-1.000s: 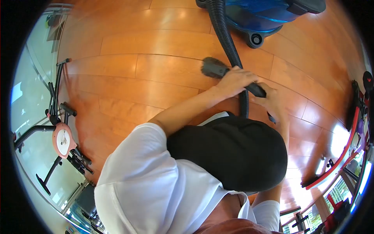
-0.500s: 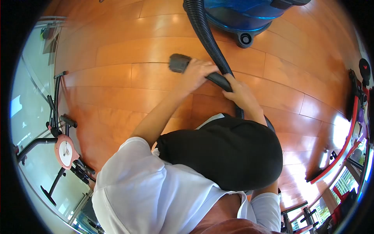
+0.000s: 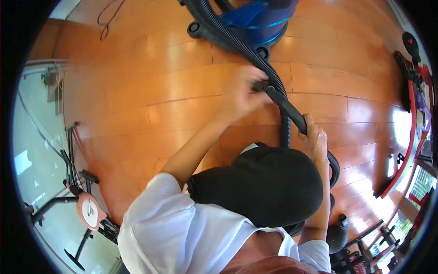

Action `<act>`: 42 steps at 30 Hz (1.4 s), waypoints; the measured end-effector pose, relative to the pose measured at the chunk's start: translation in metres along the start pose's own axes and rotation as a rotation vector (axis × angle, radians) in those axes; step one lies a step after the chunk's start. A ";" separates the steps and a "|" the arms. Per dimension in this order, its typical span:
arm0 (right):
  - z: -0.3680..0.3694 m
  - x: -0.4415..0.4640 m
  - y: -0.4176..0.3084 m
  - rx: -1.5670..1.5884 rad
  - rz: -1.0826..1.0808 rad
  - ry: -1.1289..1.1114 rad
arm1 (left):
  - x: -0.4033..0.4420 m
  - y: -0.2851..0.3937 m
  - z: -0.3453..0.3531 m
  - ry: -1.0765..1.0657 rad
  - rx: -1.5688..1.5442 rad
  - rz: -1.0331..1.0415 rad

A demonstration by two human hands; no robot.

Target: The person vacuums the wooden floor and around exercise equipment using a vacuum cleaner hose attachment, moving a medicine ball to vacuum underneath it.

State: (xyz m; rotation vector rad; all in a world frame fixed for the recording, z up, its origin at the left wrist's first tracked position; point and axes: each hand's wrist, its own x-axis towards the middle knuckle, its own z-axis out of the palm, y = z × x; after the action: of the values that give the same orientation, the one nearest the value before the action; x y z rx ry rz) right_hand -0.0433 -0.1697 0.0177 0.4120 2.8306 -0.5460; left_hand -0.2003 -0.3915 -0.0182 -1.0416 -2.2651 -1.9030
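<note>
My right hand (image 3: 315, 139) is wrapped round the black vacuum cleaner wand (image 3: 292, 112), which slants up and left from my fist. At its far end my left hand (image 3: 244, 93) is smeared by motion, with thumb and fingers either side of the dark tip (image 3: 261, 86). Whether it grips that tip cannot be made out. The grey brush head does not show plainly. A ribbed black hose (image 3: 246, 50) runs down behind the wand, from near the blue vacuum cleaner (image 3: 264, 23) at the top, which stands on castors.
A pink and black exercise bike (image 3: 89, 210) stands at the left by a glassy wall. Red-edged exercise equipment (image 3: 410, 123) lines the right side. A thin cord (image 3: 107, 27) lies on the wooden floor (image 3: 178, 118) at the upper left. My black-clad leg (image 3: 260, 187) is below my hands.
The wand has swung right and down with my right hand. My left hand has moved right to its tip, and the grey brush head no longer shows clearly. The vacuum cleaner appears further left in view.
</note>
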 end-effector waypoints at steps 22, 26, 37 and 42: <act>0.012 0.016 0.066 0.497 0.373 0.200 | 0.145 -0.113 0.015 0.464 0.637 -0.374; 0.004 0.028 0.068 0.504 0.392 0.154 | 0.095 -0.118 0.086 0.113 0.700 -0.269; -0.023 0.058 0.047 0.575 0.318 -0.057 | 0.077 -0.109 0.141 -0.318 0.428 0.085; 0.008 0.102 -0.027 0.343 0.022 -0.282 | 0.030 -0.124 0.016 -0.064 0.494 0.097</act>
State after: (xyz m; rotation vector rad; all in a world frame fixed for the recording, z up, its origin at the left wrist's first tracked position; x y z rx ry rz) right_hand -0.1460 -0.1729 -0.0085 0.3893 2.4626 -1.0055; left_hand -0.2776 -0.3680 -0.1190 -1.1140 -2.4718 -1.1899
